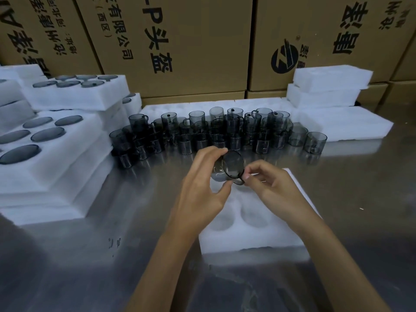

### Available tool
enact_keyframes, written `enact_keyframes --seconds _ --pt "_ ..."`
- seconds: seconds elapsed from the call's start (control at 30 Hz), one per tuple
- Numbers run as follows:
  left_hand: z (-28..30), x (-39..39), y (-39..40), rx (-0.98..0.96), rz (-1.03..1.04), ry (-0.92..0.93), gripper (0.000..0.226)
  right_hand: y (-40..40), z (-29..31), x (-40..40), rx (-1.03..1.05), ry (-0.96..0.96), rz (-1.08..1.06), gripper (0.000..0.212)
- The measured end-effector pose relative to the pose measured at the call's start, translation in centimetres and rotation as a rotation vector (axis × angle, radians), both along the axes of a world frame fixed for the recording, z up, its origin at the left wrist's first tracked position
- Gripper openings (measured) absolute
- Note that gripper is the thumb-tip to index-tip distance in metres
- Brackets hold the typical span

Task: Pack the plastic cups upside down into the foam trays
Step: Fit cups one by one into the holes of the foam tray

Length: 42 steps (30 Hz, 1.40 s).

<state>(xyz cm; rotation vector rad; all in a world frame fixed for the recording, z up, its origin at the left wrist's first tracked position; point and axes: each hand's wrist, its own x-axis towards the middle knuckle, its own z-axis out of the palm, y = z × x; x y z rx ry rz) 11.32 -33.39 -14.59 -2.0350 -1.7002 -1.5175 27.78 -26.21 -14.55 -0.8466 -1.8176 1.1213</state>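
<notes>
Plastic cup (233, 165) is getting held over the foam tray (252, 239) right now — left hand (202, 190) is wrapping its body, right hand (267, 183) is pinching the handle. Looks like the first cup for this tray, pockets are showing bare. Next it needs flipping mouth-down and lining up over a pocket — then pressing in.

A smoky, transparent cup (233, 166) is held tilted above the white foam tray (252, 235), at its twelve o'clock end.
</notes>
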Motion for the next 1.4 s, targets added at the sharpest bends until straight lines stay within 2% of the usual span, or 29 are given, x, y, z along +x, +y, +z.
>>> enact_keyframes --seconds 0.2,0.53,0.7,0.83,1.0,1.3,1.4 --pt "0.2 -0.1 -0.2 -0.009 0.011 -0.059 0.064 -0.1 -0.4 -0.2 -0.051 -0.003 0.028 0.013" --pt "0.2 -0.3 -0.1 -0.055 -0.026 -0.058 0.060 -0.1 -0.5 0.2 -0.020 -0.020 0.036 0.010" --pt "0.4 -1.3 -0.2 -0.174 -0.112 -0.224 0.061 -0.5 -0.3 0.2 -0.028 -0.018 0.050 0.010" --pt "0.6 -2.8 -0.5 -0.284 -0.178 -0.442 0.063 -0.8 -0.1 0.2 -0.082 -0.012 0.090 0.006" --pt "0.5 -3.6 -0.8 -0.427 -0.194 -0.619 0.063 -1.0 -0.1 0.2 -0.011 -0.135 0.109 0.005" --pt "0.0 -3.5 -0.6 -0.521 -0.282 -0.632 0.060 -0.6 -0.2 0.2 0.018 -0.157 0.076 0.002" --pt "-0.4 -3.4 -0.4 -0.541 -0.248 -0.544 0.058 -0.5 -0.5 0.2 0.029 -0.179 0.056 0.005"
